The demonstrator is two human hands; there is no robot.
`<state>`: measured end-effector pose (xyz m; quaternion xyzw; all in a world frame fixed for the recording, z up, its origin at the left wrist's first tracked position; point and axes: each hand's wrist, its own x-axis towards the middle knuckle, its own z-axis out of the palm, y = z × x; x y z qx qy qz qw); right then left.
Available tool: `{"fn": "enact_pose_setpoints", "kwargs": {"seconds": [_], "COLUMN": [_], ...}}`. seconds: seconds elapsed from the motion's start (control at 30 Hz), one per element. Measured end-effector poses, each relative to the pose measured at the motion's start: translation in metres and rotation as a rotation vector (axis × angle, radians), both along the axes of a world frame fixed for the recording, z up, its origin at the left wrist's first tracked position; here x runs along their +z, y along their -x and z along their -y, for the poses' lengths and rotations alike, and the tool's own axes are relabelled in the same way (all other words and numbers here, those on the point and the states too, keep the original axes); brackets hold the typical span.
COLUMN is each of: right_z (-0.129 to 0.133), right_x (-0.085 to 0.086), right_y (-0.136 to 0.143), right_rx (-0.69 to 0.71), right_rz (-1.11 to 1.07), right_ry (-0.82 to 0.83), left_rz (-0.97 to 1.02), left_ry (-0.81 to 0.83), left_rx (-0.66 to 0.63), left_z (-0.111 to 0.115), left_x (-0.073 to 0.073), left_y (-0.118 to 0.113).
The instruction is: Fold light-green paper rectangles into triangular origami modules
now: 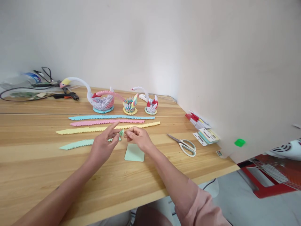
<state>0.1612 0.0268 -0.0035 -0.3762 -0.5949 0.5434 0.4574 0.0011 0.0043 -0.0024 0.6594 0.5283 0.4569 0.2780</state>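
Observation:
Over the wooden table (35,169), my left hand (103,145) and my right hand (137,137) meet at a small folded green paper piece (121,133), pinched between the fingertips of both. The piece sits at the right end of a long green chain of folded paper units (76,144) lying on the table. My left index finger points forward. Just below my right hand lies a small stack of green paper sheets (134,153).
Yellow (105,127), pink (107,121) and blue (110,117) paper chains lie farther back. Behind them stand a large paper swan (100,99), a multicoloured paper basket (130,105) and a small swan (150,105). Scissors (184,145) and paper packs (204,131) lie right; cables (35,89) far left.

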Motion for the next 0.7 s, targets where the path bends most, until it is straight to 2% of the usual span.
{"fn": "enact_pose_setpoints", "kwargs": {"seconds": [0.13,0.27,0.37,0.53,0.7], "right_z": [0.0011,0.0032,0.0037,0.0060,0.0062], "right_x": [-0.0015,-0.0011,-0.0005,-0.0006,-0.0016], "right_y": [0.0020,0.0038,0.0040,0.0029,0.0008], "right_rx": [0.060,0.058,0.038,-0.031,-0.049], "right_rz": [-0.013,0.021,0.075,0.258,0.398], "right_ry": [0.059,0.033,-0.004,-0.166,-0.264], "left_rz": [0.131,0.134,0.040,-0.209,-0.315], "left_ry": [0.047,0.072,0.032,-0.109,-0.186], "left_rx": [-0.091,-0.106,-0.072,0.032,0.055], "left_z": [-0.0018,-0.0032,-0.0025,0.0008,0.0019], "left_x": [-0.0028,-0.0050,-0.0056,-0.0048,-0.0036], "left_y": [-0.0003,-0.0011,-0.0015,-0.0019,-0.0022]}}
